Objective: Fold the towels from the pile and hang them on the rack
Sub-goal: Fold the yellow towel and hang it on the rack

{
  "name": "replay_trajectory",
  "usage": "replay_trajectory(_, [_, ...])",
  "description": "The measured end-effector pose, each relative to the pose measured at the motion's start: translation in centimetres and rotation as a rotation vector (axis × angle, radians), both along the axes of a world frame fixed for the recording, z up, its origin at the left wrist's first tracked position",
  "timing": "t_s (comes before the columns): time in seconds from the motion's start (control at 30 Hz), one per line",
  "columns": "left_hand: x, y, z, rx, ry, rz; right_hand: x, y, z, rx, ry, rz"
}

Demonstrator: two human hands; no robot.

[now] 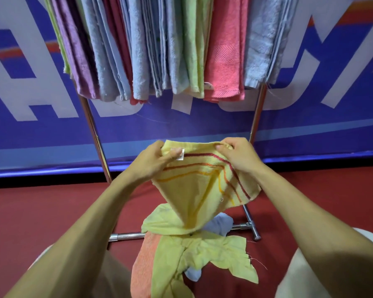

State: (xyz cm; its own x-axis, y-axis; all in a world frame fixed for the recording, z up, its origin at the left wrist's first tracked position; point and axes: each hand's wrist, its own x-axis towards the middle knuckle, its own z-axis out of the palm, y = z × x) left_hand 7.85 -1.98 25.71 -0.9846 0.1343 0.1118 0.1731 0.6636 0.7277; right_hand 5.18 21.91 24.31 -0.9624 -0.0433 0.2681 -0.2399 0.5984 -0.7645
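Red floor and a blue banner (52,130) are being seen behind the rack (92,127), which is straight ahead. A yellow towel (202,188) is being pinched along its top edge, the left hand (157,161) at one end and the right hand (240,155) at the other, so the edge is running left to right, equally near both. The rest is hanging over the pile (194,252), with the hung towels (223,61) above and beyond.

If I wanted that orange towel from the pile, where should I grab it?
Probably its left edge, coming from above on the left: the orange towel lies uncovered there, while its right side is under a yellow towel.
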Motion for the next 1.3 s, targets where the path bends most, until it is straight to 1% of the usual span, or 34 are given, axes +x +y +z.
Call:
replay_trajectory(0.07, [0.0, 0.2, -0.1, 0.073, -0.02, -0.034, 0.2, 0.5, 0.1, 0.167, 0.004, 0.001])
replay_trajectory(0.13, [0.3, 0.8, 0.2, 0.244, -0.063, -0.02, 0.5, 0.5, -0.3, 0.301, -0.046, 0.032])
replay_trajectory(0.23, [1.0, 2.0, 1.2, 0.637, -0.148, -0.035, 0.7, 0.4, -0.9, 0.336, -0.076, 0.097])
replay_trajectory(0.3, [1.2, 2.1, 2.0, 0.846, -0.216, -0.014, 0.6, 0.5, -1.0, 0.339, -0.094, 0.115])
replay_trajectory(0.4, [0.7, 0.7, 2.9, 1.274, -0.352, 0.123, 0.5, 0.7, -1.3, 0.469, -0.154, 0.117])
replay_trajectory(0.43, [0.5, 0.1, 3.2, 1.391, -0.364, 0.183, 0.4, 0.8, -1.6, 0.509, -0.173, 0.118])
replay_trajectory(0.5, [0.5, -0.8, 3.6, 1.526, -0.342, 0.291, 0.3, 0.8, -2.2, 0.556, -0.217, 0.128])
replay_trajectory(0.57, [0.5, -1.2, 3.6, 1.581, -0.3, 0.361, 0.3, 0.7, -2.6, 0.542, -0.282, 0.16])
replay_trajectory(0.63, [0.5, -1.6, 3.4, 1.626, -0.264, 0.397, 0.6, 0.4, -2.8, 0.414, -0.363, 0.207])
replay_trajectory(0.73, [0.5, -2.2, 3.0, 1.493, -0.28, 0.426, 0.9, -0.4, -2.5, 0.261, -0.408, 0.289])
replay_trajectory(0.83, [0.3, -2.2, 2.4, 1.306, -0.3, 0.48, 1.2, -1.2, -1.7, 0.145, -0.354, 0.356])
replay_trajectory(0.9, [0.3, -1.7, 2.4, 1.25, -0.365, 0.486, 1.6, -1.7, -1.0, 0.012, -0.273, 0.35])
replay_trajectory(0.97, [0.6, -1.2, 2.5, 1.26, -0.422, 0.45, 2.1, -2.2, -0.2, -0.183, -0.262, 0.342])
replay_trajectory(1.03, [0.6, -1.2, 2.3, 1.331, -0.441, 0.402, 2.6, -2.6, 0.9, -0.349, -0.301, 0.331])
replay_trajectory(1.1, [0.5, -1.1, 2.2, 1.43, -0.431, 0.409, 2.8, -2.6, 1.7, -0.469, -0.325, 0.298])
replay_trajectory(1.17, [0.2, -1.3, 2.0, 1.468, -0.439, 0.476, 2.7, -2.5, 2.2, -0.68, -0.327, 0.253])
replay_trajectory(1.23, [0.3, -1.0, 2.1, 1.443, -0.488, 0.559, 2.1, -2.1, 2.4, -0.996, -0.31, 0.133])
replay_trajectory(1.3, [0.5, -0.7, 2.0, 1.401, -0.516, 0.62, 1.3, -1.4, 2.1, -1.322, -0.325, -0.033])
